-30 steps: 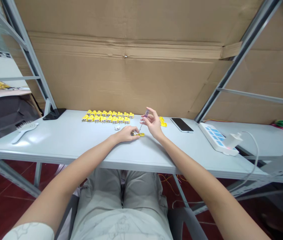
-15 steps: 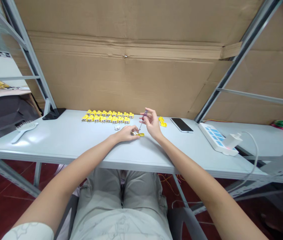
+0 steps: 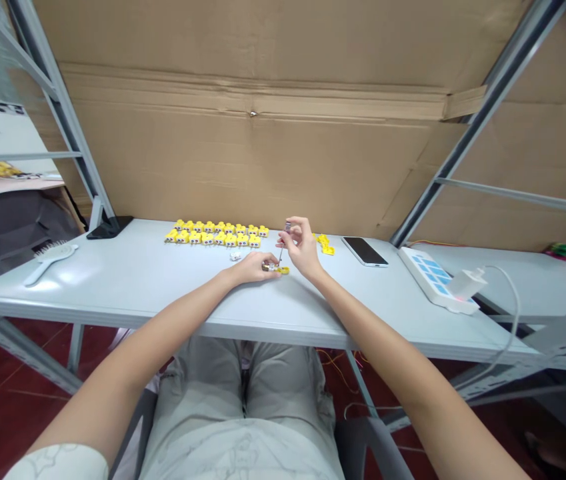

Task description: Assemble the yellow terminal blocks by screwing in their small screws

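Yellow plastic part [image 3: 283, 270], as I read it on the head camera, lies at centre frame on the pale grey bench [image 3: 113, 283], its near end gripped in the narrowly closed left hand [image 3: 250, 269]. The right hand [image 3: 303, 248] pinches a small screwdriver [image 3: 281, 252], tip down just beside the part. Rows of yellow parts [image 3: 215, 235] sit above the left hand; a smartphone [image 3: 364, 251] lies further right.

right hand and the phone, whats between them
In the head view, a small cluster of yellow plastic parts sits on the grey table between the right hand and the phone.
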The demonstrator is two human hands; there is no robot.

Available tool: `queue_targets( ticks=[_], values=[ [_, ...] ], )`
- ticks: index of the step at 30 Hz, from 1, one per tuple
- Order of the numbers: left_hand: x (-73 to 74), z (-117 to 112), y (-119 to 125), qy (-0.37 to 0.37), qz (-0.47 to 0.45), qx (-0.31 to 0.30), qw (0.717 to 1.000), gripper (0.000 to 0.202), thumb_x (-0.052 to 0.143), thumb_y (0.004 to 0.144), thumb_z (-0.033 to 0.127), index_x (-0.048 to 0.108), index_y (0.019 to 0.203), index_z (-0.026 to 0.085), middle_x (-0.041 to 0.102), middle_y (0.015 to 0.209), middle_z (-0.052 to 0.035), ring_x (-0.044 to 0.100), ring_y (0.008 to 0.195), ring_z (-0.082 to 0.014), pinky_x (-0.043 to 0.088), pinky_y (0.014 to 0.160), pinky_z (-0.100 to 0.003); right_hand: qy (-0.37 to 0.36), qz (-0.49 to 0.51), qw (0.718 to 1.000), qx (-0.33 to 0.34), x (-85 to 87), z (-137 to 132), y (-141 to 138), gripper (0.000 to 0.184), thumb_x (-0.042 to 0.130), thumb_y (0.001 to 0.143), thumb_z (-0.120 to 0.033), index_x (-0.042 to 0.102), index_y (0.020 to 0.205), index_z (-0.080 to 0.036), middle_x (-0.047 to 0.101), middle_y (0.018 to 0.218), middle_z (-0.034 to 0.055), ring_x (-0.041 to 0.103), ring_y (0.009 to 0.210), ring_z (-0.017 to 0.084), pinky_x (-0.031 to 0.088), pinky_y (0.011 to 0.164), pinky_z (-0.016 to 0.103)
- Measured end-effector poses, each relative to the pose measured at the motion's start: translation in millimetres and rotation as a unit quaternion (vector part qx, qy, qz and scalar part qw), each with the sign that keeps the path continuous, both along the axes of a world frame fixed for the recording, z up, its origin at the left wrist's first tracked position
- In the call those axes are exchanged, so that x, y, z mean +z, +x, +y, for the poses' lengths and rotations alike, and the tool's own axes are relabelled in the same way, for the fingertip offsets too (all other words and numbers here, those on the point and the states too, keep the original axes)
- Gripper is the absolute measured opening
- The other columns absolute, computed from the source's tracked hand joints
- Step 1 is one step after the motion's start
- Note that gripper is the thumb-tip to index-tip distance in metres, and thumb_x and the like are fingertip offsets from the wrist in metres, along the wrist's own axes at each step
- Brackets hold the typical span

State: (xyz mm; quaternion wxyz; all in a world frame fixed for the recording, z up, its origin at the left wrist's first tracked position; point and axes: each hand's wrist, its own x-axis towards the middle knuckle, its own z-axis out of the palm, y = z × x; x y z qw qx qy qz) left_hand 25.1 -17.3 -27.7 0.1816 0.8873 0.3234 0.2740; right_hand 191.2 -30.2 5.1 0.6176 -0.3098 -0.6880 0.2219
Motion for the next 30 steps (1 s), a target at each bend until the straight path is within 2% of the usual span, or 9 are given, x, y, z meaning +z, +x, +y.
queue_targets(
  ticks=[3,8,12,16,21,25,30],
  values=[
    [0.7,-0.5,0.2,-0.001,0.0,-0.003,1.0,0.036,0.071,0.078,0.042,0.068,0.102,0.015,0.073,0.103,-0.0083,0.068,0.089,-0.0199,0.051,0.081,-0.029,0.008,0.0,1.0,-0.016,1.8,0.3,1.0,0.04,0.064,0.079,-0.055,0.052,0.107,-0.029,0.052,0.077,-0.0039,0.058,0.067,0.013,0.062,0.063,0.033],
    [1.8,-1.0,0.5,0.002,0.001,-0.004,1.0,0.035,0.07,0.079,0.043,0.068,0.1,0.015,0.073,0.101,-0.0081,0.068,0.088,-0.02,0.051,0.081,-0.029,-0.014,0.02,0.999,0.02,2.7,0.0,2.2,0.037,0.057,0.084,-0.055,0.05,0.109,-0.028,0.059,0.092,0.0009,0.063,0.077,0.014,0.062,0.071,0.035],
    [1.9,-1.1,0.5,0.001,0.003,0.001,1.0,0.034,0.071,0.078,0.042,0.069,0.099,0.016,0.074,0.099,-0.0074,0.068,0.086,-0.0199,0.05,0.082,-0.03,0.001,0.032,0.999,-0.011,3.4,1.4,4.9,0.04,0.067,0.077,-0.053,0.047,0.098,-0.026,0.054,0.086,-0.0012,0.059,0.073,0.013,0.063,0.065,0.034],
    [1.0,-0.4,0.0,-0.001,-0.004,-0.002,1.0,0.036,0.07,0.078,0.045,0.069,0.098,0.016,0.074,0.098,-0.0071,0.067,0.086,-0.0199,0.05,0.081,-0.029,-0.008,0.035,0.999,0.013,4.6,0.7,5.4,0.039,0.062,0.081,-0.056,0.044,0.098,-0.026,0.057,0.091,0.0005,0.062,0.075,0.013,0.063,0.067,0.033],
    [-0.5,1.0,0.0,-0.005,-0.005,-0.005,1.0,0.036,0.07,0.078,0.045,0.069,0.099,0.016,0.074,0.098,-0.0071,0.068,0.086,-0.0198,0.05,0.079,-0.029,0.005,0.023,1.0,-0.006,6.5,-1.6,4.2,0.04,0.066,0.078,-0.055,0.043,0.092,-0.026,0.053,0.082,-0.002,0.058,0.07,0.013,0.063,0.061,0.033],
    [0.3,0.5,0.2,-0.003,-0.007,-0.006,1.0,0.036,0.07,0.078,0.044,0.069,0.099,0.015,0.074,0.098,-0.0081,0.068,0.086,-0.02,0.05,0.08,-0.029,-0.005,0.02,1.0,0.015,7.4,-3.3,3.9,0.039,0.061,0.081,-0.058,0.044,0.094,-0.026,0.057,0.087,-0.0005,0.06,0.071,0.013,0.063,0.066,0.035],
    [1.9,-1.0,-0.3,-0.005,0.002,-0.001,1.0,0.036,0.07,0.078,0.045,0.069,0.1,0.016,0.074,0.099,-0.0069,0.067,0.086,-0.0198,0.05,0.082,-0.029,0.014,0.015,0.999,-0.032,6.8,-3.3,4.4,0.045,0.069,0.074,-0.058,0.045,0.092,-0.025,0.053,0.079,-0.0023,0.058,0.07,0.014,0.063,0.058,0.033]
  ],
)
